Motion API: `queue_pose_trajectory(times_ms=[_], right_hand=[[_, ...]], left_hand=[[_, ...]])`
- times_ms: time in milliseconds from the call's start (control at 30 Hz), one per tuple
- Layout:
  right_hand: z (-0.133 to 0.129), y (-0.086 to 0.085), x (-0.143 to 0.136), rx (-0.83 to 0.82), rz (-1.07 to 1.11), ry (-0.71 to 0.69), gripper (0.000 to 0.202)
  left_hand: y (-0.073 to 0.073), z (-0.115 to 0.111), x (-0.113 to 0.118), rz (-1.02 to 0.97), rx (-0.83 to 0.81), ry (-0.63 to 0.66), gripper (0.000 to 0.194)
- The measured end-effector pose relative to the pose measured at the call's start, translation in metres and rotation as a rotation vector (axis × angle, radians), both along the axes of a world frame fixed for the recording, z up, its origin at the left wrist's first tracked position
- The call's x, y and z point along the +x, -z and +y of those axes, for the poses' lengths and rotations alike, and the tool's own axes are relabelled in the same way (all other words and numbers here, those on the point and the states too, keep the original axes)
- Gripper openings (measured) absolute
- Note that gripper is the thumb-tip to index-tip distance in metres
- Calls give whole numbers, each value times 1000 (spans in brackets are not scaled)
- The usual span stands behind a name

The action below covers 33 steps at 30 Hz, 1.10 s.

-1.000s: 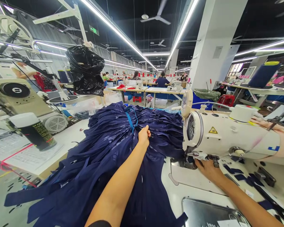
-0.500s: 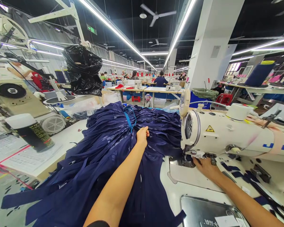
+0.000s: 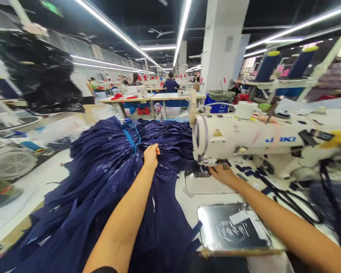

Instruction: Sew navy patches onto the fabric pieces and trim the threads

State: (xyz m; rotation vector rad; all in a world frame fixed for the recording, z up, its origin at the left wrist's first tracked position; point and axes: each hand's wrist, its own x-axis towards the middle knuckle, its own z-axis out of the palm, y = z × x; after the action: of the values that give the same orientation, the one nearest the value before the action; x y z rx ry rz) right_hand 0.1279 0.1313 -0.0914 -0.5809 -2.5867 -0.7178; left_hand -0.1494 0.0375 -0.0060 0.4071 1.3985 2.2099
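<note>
Since the earlier frame, the view turns to the right, so the sewing machine [image 3: 224, 132] stands farther left in it and more of its long arm is seen. Both hands keep nearly the same place against the machine and the cloth.

The navy cloth [image 3: 93, 185] lies as a big gathered heap on the white table [image 3: 186, 204], and its right edge reaches the machine head. A blue strap [image 3: 129, 138] lies across the gathers. The left hand [image 3: 151, 156] rests upon the heap; its fingers are curled narrow and appear to hold a fold. The right hand [image 3: 223, 175] is low beside the machine head, its fingertips partly hidden; I cannot tell if they hold cloth.

In my judgement, the main danger is for the right fingers, because they are so near to the stitching place. The heavy heap could also drag the cloth askew, since much of it hangs toward the person. A loose layer could be caught under the head, and the metal box [image 3: 224, 231] could snag the cloth end beside it.
</note>
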Motion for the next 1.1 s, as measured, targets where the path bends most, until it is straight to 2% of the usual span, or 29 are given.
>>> queue_pose_trajectory(times_ms=[100, 167, 400, 500, 600, 733, 800, 1000, 1100], right_hand=[[-5, -21, -3, -117, 68, -42, 32], [-5, -28, -5, -147, 97, -22, 33], [-6, -29, -6, -154, 128, -26, 34], [-7, -23, -3, -47, 95, -54, 35], [-3, -9, 0, 55, 86, -86, 35], [8, 12, -1, 47, 112, -29, 28], [11, 19, 0, 53, 126, -43, 25], [18, 29, 3, 164, 166, -128, 27], [21, 34, 2, 161, 165, -130, 29]], left_hand=[[-4, 3, 3, 1, -8, 12, 28], [-7, 4, 4, 8, -11, 19, 29], [-6, 1, 7, 58, -11, 38, 27], [-1, -1, 6, 94, -3, 61, 28], [5, -3, 5, 136, 8, 77, 30], [10, -5, 4, 175, 19, 77, 31], [11, -5, 4, 181, 20, 76, 31], [12, -5, 4, 175, 20, 83, 31], [14, -5, 3, 170, 24, 88, 32]])
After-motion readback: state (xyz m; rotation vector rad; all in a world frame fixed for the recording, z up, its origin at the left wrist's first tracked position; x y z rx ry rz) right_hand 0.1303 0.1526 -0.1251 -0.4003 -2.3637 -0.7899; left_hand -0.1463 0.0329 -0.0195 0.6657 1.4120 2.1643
